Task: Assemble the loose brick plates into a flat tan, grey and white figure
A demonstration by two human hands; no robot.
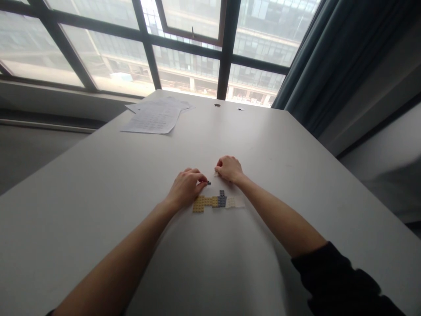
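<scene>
My left hand (188,186) is closed, its thumb and forefinger pinching a small dark grey brick (209,183). Beyond and to the right of it, my right hand (229,168) has its fingers closed on a small white brick (216,174) at the table surface. Nearer to me lies a flat row of studded pieces: tan plates (198,205) at the left, grey plates (222,201) in the middle with a small grey part sticking out at the far side, and white plates (234,202) at the right.
The pieces lie on a white table (263,140). Printed papers (154,116) overlap near its far left edge. A dark round spot (217,105) and a small white scrap (240,109) are near the far edge. Windows and a dark curtain (322,66) stand beyond.
</scene>
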